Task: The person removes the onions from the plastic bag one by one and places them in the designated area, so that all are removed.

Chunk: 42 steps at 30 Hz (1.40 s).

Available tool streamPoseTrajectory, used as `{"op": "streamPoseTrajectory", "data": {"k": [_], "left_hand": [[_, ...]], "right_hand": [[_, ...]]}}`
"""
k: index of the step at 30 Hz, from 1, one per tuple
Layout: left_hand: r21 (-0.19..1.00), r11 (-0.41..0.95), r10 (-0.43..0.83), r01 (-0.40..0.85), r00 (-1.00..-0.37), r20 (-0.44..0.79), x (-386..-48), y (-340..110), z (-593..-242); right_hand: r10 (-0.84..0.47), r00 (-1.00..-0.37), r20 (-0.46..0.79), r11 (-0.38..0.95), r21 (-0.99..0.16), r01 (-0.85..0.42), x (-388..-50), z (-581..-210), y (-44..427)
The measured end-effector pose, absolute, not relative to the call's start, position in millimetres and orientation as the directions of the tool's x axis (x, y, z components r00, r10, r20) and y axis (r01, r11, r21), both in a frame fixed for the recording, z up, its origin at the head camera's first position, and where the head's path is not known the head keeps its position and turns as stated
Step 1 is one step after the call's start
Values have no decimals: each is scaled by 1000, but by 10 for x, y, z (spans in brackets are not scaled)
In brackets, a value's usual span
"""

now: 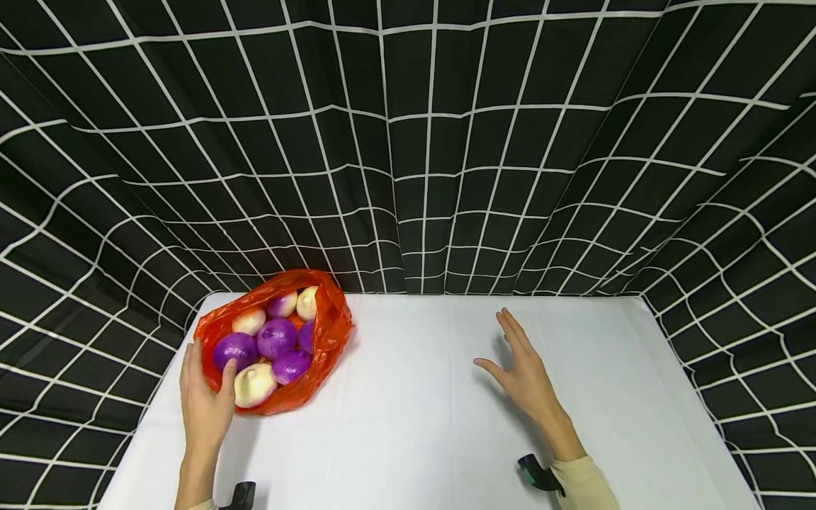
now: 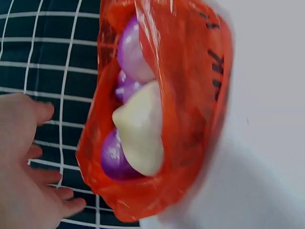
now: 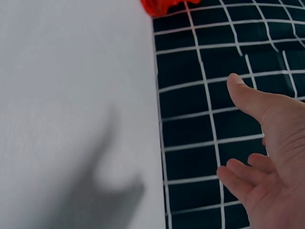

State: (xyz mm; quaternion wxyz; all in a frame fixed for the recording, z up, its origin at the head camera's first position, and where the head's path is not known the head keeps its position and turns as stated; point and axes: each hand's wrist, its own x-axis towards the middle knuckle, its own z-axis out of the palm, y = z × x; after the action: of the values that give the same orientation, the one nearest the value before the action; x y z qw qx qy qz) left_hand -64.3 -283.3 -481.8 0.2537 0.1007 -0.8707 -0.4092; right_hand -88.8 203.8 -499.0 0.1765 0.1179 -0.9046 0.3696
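A red plastic bag (image 1: 331, 322) lies open at the table's left, holding several purple and white onions; one purple onion (image 1: 277, 338) is near its middle and a pale one (image 1: 255, 384) near its front edge. My left hand (image 1: 207, 404) is at the bag's left edge, fingers spread and thumb over the rim; whether it touches is unclear in the head view. In the left wrist view the left hand (image 2: 24, 167) appears beside the bag (image 2: 190, 95), fingers apart. My right hand (image 1: 525, 375) hovers over the table at the right, fingers extended, holding nothing; the right wrist view shows this hand (image 3: 271, 157) too.
The white table (image 1: 408, 425) ends at a black curtain (image 1: 408, 142) with white grid lines, which stands behind and at both sides. Dark wrist devices are partly visible on both arms. The right hand casts a shadow on the tabletop.
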Motion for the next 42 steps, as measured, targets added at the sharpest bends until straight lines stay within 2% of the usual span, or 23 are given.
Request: {"op": "streamPoseTrajectory", "data": {"k": [5, 11, 18, 25, 29, 35, 42], "left_hand": [[858, 487, -541, -162, -828, 150, -655, -2958, -4882], [898, 326, -554, -296, -829, -72, -668, -3064, -4973], [909, 251, -558, -333, -817, -145, -659, -3118, -5024], [908, 175, -525, -380, -816, -240, -655, -3173, -5076], [905, 155, -503, -396, -820, -273, -650, -3190, -5087], [905, 190, -517, -381, -823, -237, -645, -3188, -5110], [883, 263, -555, -388, -810, -190, -622, -3195, -5128]], "right_hand": [[-102, -907, 408, 683, -635, -362, -939, -4966, 1880], [-148, -904, 400, 655, -645, -393, -971, -4937, 1639], [-223, -892, 394, 609, -658, -443, -983, -4902, 1256], [-291, -841, 455, 490, -684, -540, -971, -4902, 759], [-339, -836, 432, 449, -707, -547, -935, -4923, 477], [-431, -818, 382, 398, -733, -552, -898, -4893, 10], [-463, -781, 419, 435, -660, -612, -852, -4882, -543]]}}
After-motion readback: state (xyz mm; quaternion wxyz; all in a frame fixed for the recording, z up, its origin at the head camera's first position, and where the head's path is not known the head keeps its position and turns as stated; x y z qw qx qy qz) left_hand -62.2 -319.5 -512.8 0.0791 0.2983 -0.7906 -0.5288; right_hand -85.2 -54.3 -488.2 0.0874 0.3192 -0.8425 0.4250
